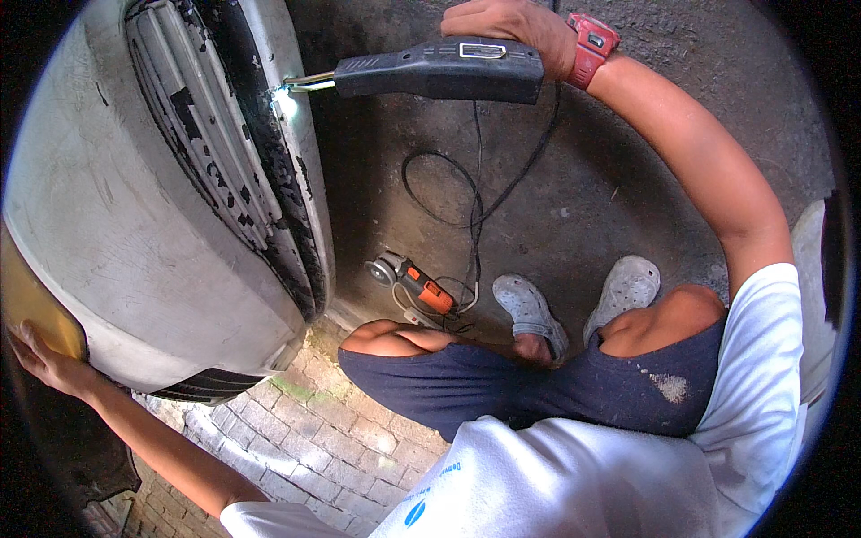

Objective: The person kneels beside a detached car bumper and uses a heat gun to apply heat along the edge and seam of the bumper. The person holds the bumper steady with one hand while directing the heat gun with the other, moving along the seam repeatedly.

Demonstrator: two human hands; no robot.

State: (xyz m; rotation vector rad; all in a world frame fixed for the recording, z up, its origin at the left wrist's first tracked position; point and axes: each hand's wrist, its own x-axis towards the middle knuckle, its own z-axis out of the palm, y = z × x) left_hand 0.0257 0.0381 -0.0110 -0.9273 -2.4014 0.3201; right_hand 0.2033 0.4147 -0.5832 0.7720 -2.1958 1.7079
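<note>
My right hand (525, 25), with a red watch on its wrist, is closed round a black corded hot stapler (430, 72). Two metal prongs reach out from its front end, and a bright white light shines at their tips. Those tips meet the edge of a scuffed grey car bumper (99, 161), beside a slatted grille (202, 117) with flaking black paint. At the far left, my left hand (45, 357) rests with fingers stretched out, by a yellowish lamp-like panel (36, 291) at the bumper's side. Its fingertips lie partly in shadow.
An orange and black angle grinder (417, 280) lies on the dark floor below the stapler. A looped black cable (480, 202) hangs down toward a plug connection beside it. My feet in grey clogs (529, 309) are close by. Pale paving bricks (314, 439) lie under the bumper's near end.
</note>
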